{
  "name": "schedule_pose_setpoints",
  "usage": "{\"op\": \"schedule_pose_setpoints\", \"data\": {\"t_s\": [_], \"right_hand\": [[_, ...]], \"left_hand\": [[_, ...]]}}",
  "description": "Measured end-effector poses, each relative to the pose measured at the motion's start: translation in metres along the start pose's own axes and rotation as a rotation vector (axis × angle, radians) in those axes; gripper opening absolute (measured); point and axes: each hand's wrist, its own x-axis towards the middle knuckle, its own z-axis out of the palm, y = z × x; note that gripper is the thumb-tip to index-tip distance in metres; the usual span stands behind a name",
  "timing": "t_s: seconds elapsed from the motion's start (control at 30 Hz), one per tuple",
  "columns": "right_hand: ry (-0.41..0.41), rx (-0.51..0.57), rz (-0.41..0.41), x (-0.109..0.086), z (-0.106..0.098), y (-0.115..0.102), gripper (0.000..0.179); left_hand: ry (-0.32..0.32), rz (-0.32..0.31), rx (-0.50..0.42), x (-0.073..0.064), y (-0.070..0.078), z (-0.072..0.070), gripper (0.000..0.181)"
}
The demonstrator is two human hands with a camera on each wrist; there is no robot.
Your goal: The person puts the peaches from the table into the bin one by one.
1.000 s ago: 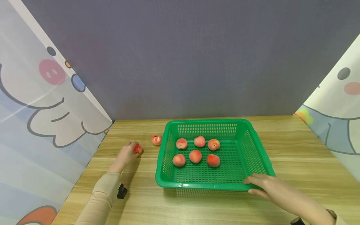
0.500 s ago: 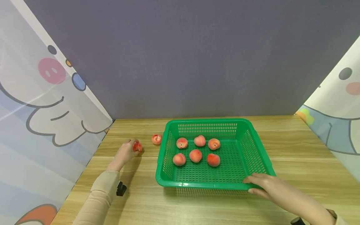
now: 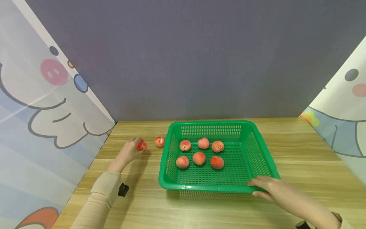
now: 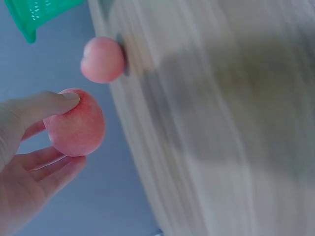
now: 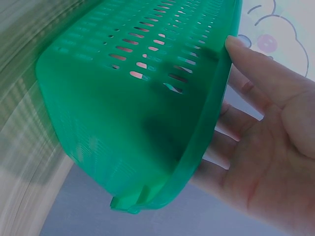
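My left hand (image 3: 127, 153) grips a red peach (image 3: 141, 145) on the left of the table. In the left wrist view the thumb lies across that peach (image 4: 78, 127) and the fingers curl under it, apart from the tabletop. A second peach (image 3: 159, 142) rests on the table, just outside the basket's left wall. My right hand (image 3: 275, 189) holds the green basket (image 3: 211, 189) by the rim near its front right corner. From the right wrist, the thumb sits on the rim and the fingers are partly hidden behind it. Several peaches (image 3: 199, 158) lie in the basket.
The wooden table (image 3: 311, 146) ends at a grey panel (image 3: 197, 63) behind the basket. Cartoon-printed sheets (image 3: 51, 95) flank it on both sides. Inside the basket the peaches occupy the left and middle of its floor.
My left hand has moved slightly away from me and to the right, taking the peach along and raising it off the table. The right hand and the basket stay in place.
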Motion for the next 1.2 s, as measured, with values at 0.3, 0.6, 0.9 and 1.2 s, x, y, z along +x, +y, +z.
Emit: {"op": "schedule_pose_setpoints", "data": {"t_s": [0.3, 0.6, 0.9, 1.2], "right_hand": [[-0.005, -0.006, 0.013, 0.0, 0.0, 0.0, 0.02], [-0.025, 0.012, 0.032, 0.0, 0.0, 0.0, 0.02], [-0.015, -0.004, 0.025, 0.0, 0.0, 0.0, 0.02], [-0.032, 0.005, 0.039, 0.0, 0.0, -0.001, 0.02]], "left_hand": [[-0.014, 0.051, 0.001, 0.01, 0.018, -0.012, 0.039], [-0.01, 0.11, -0.004, 0.016, 0.03, -0.022, 0.039], [0.006, 0.149, -0.027, 0.019, 0.039, -0.029, 0.038], [0.036, 0.236, -0.02, 0.026, 0.047, -0.036, 0.037]]}}
